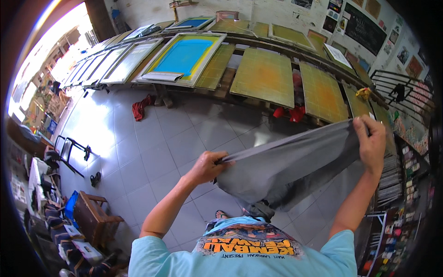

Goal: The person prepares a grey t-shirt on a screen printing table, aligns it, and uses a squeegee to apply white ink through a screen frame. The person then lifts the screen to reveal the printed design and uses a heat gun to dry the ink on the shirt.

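Currently your left hand [204, 168] and right hand [373, 147] hold grey cloth [295, 157] above tiled floor [150, 157], fingers [374, 127] closed on its upper edge.

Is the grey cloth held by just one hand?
No, the left hand and right hand each grip the grey cloth by its upper edge.

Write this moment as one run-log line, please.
left hand: grips grey cloth | right hand: grips opposite end | cloth: spread between hands
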`<control>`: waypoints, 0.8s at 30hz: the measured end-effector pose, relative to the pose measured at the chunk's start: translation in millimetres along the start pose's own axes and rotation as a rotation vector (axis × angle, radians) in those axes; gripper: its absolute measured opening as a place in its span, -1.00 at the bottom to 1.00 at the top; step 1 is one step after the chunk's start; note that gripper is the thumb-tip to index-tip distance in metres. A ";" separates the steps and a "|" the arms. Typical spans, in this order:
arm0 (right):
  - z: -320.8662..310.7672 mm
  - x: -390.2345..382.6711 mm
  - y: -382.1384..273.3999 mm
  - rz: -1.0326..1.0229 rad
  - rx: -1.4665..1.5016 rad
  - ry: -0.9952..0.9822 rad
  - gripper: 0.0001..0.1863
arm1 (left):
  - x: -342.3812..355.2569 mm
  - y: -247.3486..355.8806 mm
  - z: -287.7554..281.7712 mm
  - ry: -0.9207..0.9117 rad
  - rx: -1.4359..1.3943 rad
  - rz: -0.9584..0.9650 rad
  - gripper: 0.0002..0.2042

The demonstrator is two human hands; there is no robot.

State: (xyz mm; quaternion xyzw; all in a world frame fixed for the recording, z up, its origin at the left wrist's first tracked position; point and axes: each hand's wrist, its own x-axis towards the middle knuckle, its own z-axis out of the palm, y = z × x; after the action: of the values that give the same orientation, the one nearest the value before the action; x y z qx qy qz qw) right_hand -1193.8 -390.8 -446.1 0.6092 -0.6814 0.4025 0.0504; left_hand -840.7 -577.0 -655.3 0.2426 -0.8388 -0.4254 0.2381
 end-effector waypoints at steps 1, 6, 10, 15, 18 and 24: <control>-1.4 5.5 7.8 0.016 -0.031 0.040 -0.63 | 2.8 -18.7 -5.6 0.077 0.128 0.011 -0.75; -4.9 43.0 76.0 0.047 -0.216 -0.025 -0.53 | 44.8 -16.2 -65.0 0.283 0.473 0.011 -0.79; -5.3 63.4 97.1 0.120 -0.036 -0.041 -0.49 | 80.6 20.0 -103.9 0.293 0.272 0.028 -0.77; -11.1 54.7 104.8 0.102 0.018 -0.125 -0.53 | 117.9 27.3 -123.9 0.295 -0.334 0.054 -0.79; -8.4 33.7 101.9 0.173 -0.045 -0.311 -0.57 | 121.6 5.7 -164.2 0.312 -1.080 0.106 -0.76; 74.3 -74.9 48.9 -0.092 -0.379 -1.229 -0.26 | 90.3 101.4 -237.6 0.214 -1.188 0.442 -0.74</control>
State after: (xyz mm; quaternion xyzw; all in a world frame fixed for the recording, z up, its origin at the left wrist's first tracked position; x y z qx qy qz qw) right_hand -1186.1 -380.2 -561.6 0.7378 -0.6185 -0.1496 -0.2252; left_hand -787.1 -721.3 -429.1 -0.0684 -0.4620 -0.7319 0.4962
